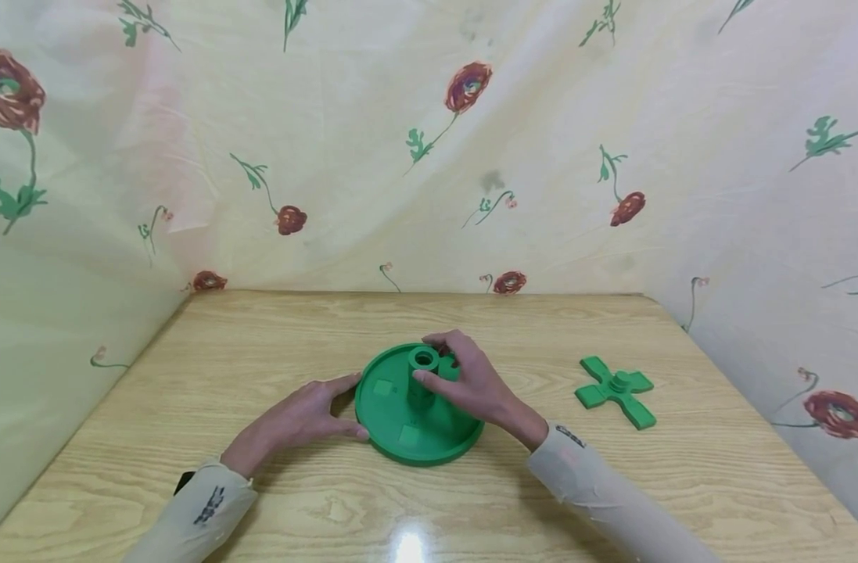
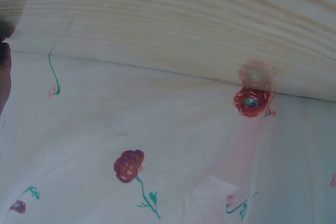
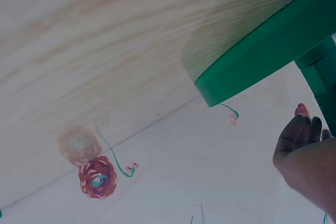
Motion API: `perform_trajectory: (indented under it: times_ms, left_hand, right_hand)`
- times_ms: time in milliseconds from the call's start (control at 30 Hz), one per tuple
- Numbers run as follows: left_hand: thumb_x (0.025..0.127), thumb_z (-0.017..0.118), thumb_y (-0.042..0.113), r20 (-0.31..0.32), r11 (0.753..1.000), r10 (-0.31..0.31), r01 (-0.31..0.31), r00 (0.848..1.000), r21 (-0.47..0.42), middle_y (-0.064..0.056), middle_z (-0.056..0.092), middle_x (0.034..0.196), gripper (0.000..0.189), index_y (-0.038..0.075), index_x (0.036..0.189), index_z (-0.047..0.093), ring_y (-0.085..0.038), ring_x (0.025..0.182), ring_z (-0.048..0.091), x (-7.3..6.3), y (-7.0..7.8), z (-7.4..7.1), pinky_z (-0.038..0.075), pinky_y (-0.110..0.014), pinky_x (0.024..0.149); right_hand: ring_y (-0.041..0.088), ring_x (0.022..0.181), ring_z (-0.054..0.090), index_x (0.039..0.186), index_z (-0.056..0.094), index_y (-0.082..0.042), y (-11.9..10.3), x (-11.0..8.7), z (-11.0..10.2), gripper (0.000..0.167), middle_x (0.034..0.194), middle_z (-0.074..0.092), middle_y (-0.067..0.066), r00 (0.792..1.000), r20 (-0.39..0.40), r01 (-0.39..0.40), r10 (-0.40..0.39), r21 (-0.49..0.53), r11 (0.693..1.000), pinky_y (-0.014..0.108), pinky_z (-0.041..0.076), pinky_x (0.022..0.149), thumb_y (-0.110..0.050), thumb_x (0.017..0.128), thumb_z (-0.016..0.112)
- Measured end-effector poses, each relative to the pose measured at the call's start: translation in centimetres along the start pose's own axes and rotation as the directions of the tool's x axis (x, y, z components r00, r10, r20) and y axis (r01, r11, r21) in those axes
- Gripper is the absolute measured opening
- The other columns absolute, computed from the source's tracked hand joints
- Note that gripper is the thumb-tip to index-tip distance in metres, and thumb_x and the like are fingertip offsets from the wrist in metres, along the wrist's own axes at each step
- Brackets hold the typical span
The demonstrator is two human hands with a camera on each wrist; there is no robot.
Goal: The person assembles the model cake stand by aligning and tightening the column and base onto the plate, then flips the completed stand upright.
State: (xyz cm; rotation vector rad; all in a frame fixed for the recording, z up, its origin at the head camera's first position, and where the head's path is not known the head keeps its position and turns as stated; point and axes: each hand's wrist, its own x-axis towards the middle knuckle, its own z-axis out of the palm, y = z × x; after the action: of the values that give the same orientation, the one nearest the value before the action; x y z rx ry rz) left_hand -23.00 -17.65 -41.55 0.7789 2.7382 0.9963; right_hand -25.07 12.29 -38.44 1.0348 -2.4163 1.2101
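Tray (image 1: 418, 460): round, green, raised rim. It lies on the wood-grain table (image 1: 189, 391), near the middle of my head view, within reach of both hands without the arms crossing.

Tube (image 1: 420, 393): upright at about the centre of the tray, hollow end facing up. From my remote station I cannot tell whether its lower end is seated or merely standing, as the joint is not clear enough to read.

Right hand (image 1: 471, 383): grasping the tube near its top, thumb on the near side and fingers curled round the far side. I judge that this opposed hold serves to control the tube's upright angle. The right wrist view shows the curled fingers beside the tube, but not their full contact.

Left hand (image 1: 309, 414): not clenched. Thumb and fingers are spread apart, with their tips at the tray's left rim. I read this as a brace — wide contact probably resists sliding or turning while the other hand works. The left wrist view, filled mostly by table and flowered cloth (image 1: 330, 156), adds nothing on these fingers.

Cross (image 1: 617, 389): green, four-armed, round stub facing up. It lies on the table, well apart from the tray on the right, untouched; that spacing leaves the right forearm unobstructed.
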Motion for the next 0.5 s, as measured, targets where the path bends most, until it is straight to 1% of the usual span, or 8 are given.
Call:
perform_trajectory:
  times_ms: [67,167,267,333,400,500]
  left_hand:
    - [0.083,0.084,0.054,0.001,1.000,-0.002,0.002,1.000,0.001,-0.019,0.049,0.153,0.101,-0.004,0.154,0.044,-0.035,0.143,0.044,0.00,-0.02,0.05,0.039,-0.054,0.114]
    - [0.083,0.084,0.055,0.002,1.000,-0.006,0.006,1.000,0.002,-0.019,0.049,0.154,0.101,-0.004,0.154,0.043,-0.035,0.143,0.044,0.03,0.00,0.07,0.039,-0.054,0.115]
    - [0.083,0.084,0.054,0.002,1.000,-0.007,0.007,1.000,0.004,-0.019,0.049,0.154,0.100,-0.004,0.154,0.043,-0.035,0.143,0.044,0.05,0.01,0.06,0.039,-0.054,0.114]
    - [0.083,0.084,0.054,0.000,1.000,-0.003,0.003,1.000,0.006,-0.019,0.049,0.153,0.100,-0.004,0.154,0.044,-0.035,0.143,0.044,0.05,-0.01,0.05,0.039,-0.054,0.114]
    - [0.083,0.084,0.054,0.000,1.000,0.000,0.000,1.000,0.007,-0.019,0.050,0.153,0.100,-0.004,0.154,0.044,-0.035,0.143,0.045,0.04,-0.03,0.04,0.039,-0.053,0.114]
    - [0.083,0.084,0.054,-0.001,1.000,0.002,-0.002,1.000,0.006,-0.019,0.050,0.153,0.100,-0.004,0.154,0.044,-0.035,0.143,0.045,0.03,-0.03,0.02,0.039,-0.053,0.114]
  right_hand:
    - [0.029,0.103,0.059,0.133,0.060,0.005,0.05,-0.02,0.00,0.043,0.121,0.064,0.014,1.000,0.002,0.014,-0.014,-0.001,1.000,0.050,0.055,0.083,-0.009,0.096,0.075]
    - [0.030,0.101,0.059,0.131,0.060,0.006,-0.08,0.04,0.04,0.042,0.119,0.065,0.015,1.000,-0.001,0.028,-0.028,0.009,1.000,0.050,0.055,0.082,-0.009,0.095,0.075]
    - [0.036,0.102,0.059,0.132,0.056,0.005,-0.24,0.08,0.09,0.046,0.118,0.062,0.017,1.000,-0.003,0.005,-0.005,0.032,0.999,0.056,0.054,0.083,-0.011,0.094,0.077]
    - [0.040,0.106,0.058,0.136,0.054,0.006,-0.27,0.09,0.10,0.048,0.121,0.061,0.019,1.000,0.001,-0.009,0.008,0.044,0.999,0.058,0.053,0.084,-0.011,0.096,0.075]
    - [0.041,0.108,0.058,0.137,0.054,0.007,-0.23,0.04,0.06,0.047,0.122,0.061,0.021,1.000,0.004,-0.006,0.006,0.041,0.999,0.058,0.053,0.084,-0.009,0.097,0.073]
    - [0.038,0.104,0.058,0.133,0.059,0.007,-0.17,0.03,0.06,0.042,0.120,0.063,0.017,1.000,0.004,0.007,-0.007,0.017,1.000,0.056,0.054,0.083,-0.008,0.096,0.073]
